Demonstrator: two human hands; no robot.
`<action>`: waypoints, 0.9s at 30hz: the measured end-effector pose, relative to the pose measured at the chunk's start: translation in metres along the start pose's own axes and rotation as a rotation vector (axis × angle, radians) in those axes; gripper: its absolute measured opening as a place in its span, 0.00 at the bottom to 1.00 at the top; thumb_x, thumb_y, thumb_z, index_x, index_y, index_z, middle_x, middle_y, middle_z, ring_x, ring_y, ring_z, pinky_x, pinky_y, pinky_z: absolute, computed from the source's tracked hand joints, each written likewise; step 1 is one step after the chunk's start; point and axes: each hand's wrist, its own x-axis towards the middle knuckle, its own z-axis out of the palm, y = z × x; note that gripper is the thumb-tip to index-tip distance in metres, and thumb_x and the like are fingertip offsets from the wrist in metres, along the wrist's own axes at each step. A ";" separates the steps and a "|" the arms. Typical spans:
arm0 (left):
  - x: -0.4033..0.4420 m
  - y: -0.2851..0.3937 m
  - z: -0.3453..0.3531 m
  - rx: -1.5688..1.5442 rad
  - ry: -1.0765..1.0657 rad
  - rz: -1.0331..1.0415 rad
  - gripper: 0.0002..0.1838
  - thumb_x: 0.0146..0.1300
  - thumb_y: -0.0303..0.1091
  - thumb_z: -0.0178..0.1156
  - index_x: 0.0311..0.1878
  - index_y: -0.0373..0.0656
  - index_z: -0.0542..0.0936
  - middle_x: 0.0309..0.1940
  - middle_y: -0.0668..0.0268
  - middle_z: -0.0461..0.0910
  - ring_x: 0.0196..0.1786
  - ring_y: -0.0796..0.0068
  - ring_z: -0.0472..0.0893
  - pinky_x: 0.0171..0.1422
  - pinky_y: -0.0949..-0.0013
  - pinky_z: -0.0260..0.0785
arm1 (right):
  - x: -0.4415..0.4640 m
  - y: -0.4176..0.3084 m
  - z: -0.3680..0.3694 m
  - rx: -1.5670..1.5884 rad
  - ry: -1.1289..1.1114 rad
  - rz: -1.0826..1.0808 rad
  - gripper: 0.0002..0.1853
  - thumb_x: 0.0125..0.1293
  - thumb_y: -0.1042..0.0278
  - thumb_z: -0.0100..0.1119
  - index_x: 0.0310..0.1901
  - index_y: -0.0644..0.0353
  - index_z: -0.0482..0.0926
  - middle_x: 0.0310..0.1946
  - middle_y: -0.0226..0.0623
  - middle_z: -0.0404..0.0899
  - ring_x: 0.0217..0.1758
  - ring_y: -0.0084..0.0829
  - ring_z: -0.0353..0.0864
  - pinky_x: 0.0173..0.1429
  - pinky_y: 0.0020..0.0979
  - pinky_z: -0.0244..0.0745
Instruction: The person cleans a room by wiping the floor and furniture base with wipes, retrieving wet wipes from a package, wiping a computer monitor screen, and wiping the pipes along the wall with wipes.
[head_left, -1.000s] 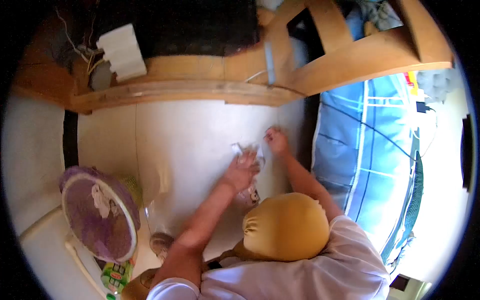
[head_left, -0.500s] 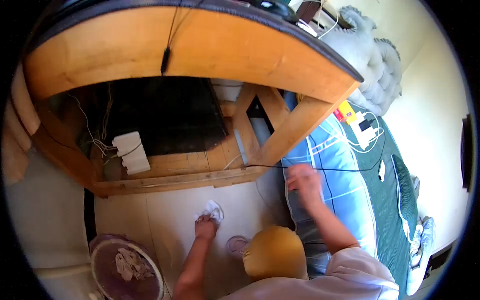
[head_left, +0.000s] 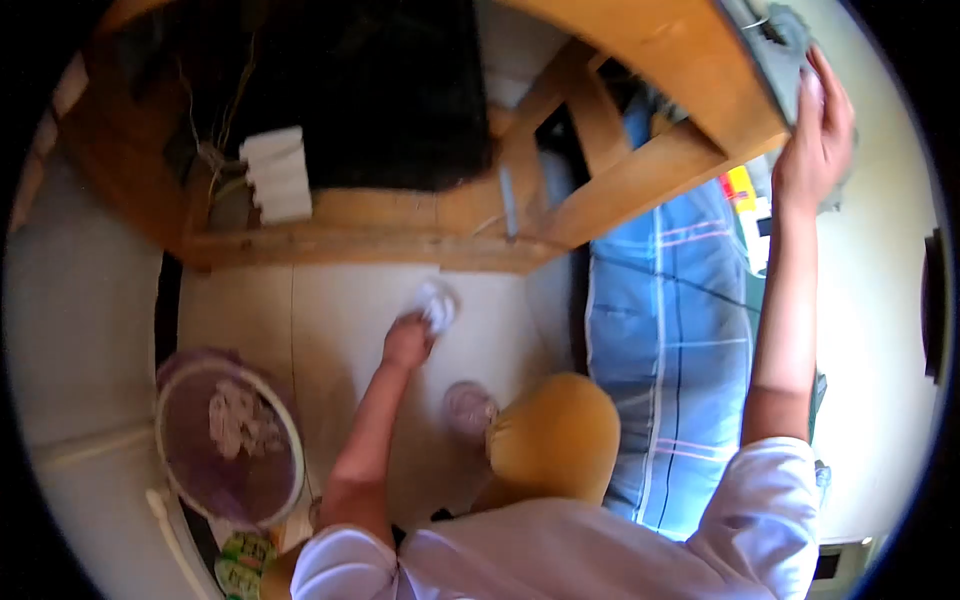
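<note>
My left hand (head_left: 408,340) is closed on a crumpled white cloth (head_left: 437,306), just above the pale tiled floor (head_left: 340,330) in front of the wooden table. My right hand (head_left: 815,150) is raised to the right corner of the wooden table (head_left: 715,75). Its fingers stretch along the edge of the tabletop, and nothing shows in them. The cloth is slightly blurred, so I cannot tell whether it touches the floor.
A white power strip (head_left: 280,175) with cables lies on the table's lower shelf by a black panel (head_left: 390,90). At the lower left stands a purple basket (head_left: 168,440) holding crumpled pale tissue. A blue plaid bed cover (head_left: 670,330) lies to the right, with a black cable across it.
My right hand has gone from above the bed's edge up to the table corner. My view has shifted, and the left hand still holds the cloth over the floor.
</note>
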 end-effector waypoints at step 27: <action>-0.018 0.032 0.013 -0.549 0.049 -0.215 0.18 0.54 0.32 0.64 0.49 0.43 0.78 0.48 0.57 0.77 0.52 0.54 0.75 0.58 0.60 0.67 | -0.504 -0.047 0.213 0.862 -0.730 0.896 0.16 0.58 0.79 0.57 0.48 0.58 0.80 0.50 0.41 0.78 0.55 0.44 0.73 0.62 0.37 0.66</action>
